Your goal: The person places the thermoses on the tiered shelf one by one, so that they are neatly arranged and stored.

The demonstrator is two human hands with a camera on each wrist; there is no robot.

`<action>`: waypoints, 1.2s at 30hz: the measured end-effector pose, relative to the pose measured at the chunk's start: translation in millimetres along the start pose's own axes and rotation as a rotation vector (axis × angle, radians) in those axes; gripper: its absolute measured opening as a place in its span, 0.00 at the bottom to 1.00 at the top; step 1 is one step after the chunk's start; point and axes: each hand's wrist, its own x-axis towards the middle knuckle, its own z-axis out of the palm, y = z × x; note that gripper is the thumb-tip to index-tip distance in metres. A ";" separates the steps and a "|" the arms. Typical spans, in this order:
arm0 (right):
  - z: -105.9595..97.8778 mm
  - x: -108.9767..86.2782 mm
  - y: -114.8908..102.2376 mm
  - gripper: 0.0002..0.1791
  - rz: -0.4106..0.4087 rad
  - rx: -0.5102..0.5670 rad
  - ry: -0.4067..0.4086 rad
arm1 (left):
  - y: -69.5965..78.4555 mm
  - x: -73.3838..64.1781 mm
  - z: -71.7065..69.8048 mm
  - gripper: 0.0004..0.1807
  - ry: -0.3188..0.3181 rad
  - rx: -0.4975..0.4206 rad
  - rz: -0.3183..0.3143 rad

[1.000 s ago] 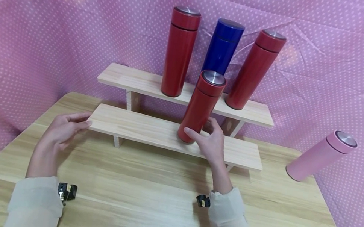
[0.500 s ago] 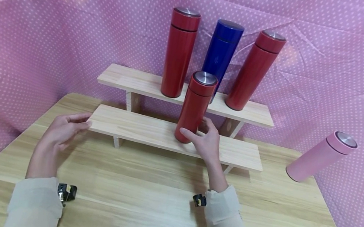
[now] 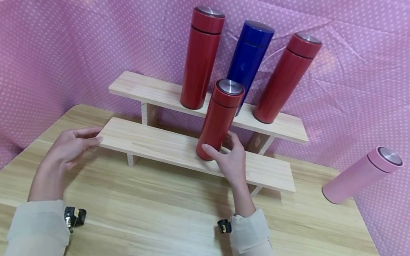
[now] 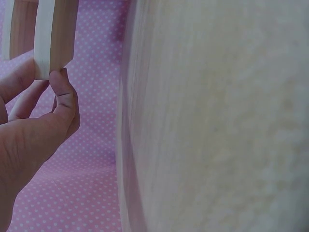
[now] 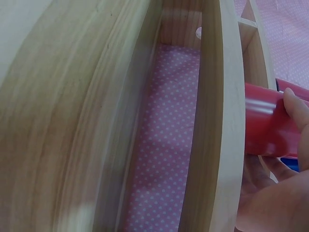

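My right hand (image 3: 232, 162) grips the lower part of a red thermos (image 3: 218, 123) with a brushed-metal lid top, thumb in front and fingers round its far side. The thermos stands upright on the lower wooden shelf (image 3: 150, 138), right of its middle. In the right wrist view, the red body (image 5: 265, 118) rises from the board's edge, partly covered by the thumb. My left hand (image 3: 72, 146) pinches the left end of that lower shelf between thumb and fingers. The left wrist view shows the fingertips (image 4: 60, 84) at the board's end (image 4: 44, 53).
On the upper shelf (image 3: 148, 89) behind stand two more red thermoses, one left (image 3: 200, 63) and one right (image 3: 286, 80), with a blue thermos (image 3: 248, 56) between them. A pink thermos (image 3: 360, 177) stands at the table's right edge. Pink dotted cloth (image 3: 87, 24) hangs behind.
Over the last second my right hand has shifted the red thermos a little to the left along the lower shelf, then held it there. My left hand has stayed at the shelf end.
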 end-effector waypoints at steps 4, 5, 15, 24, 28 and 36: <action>-0.2 -1.1 -0.8 0.39 0.005 0.000 -0.002 | 0.0 -0.1 0.5 0.38 0.005 0.009 0.003; -0.2 -1.3 -0.8 0.39 0.006 0.001 -0.002 | 0.0 -0.2 0.5 0.38 0.004 0.006 0.003; -5.4 -2.9 1.8 0.39 0.009 -0.005 -0.018 | 3.4 -2.9 0.1 0.39 0.009 0.059 -0.014; -22.1 -8.5 5.1 0.36 0.008 0.073 -0.036 | 2.9 -5.2 -2.3 0.40 -0.005 0.007 -0.024; -30.9 -10.3 7.5 0.37 0.013 0.105 -0.027 | 2.6 -5.5 -3.1 0.41 -0.010 0.007 -0.037; -53.8 -13.4 10.5 0.34 0.028 0.074 0.051 | 3.3 -3.8 -2.0 0.38 -0.008 -0.031 -0.030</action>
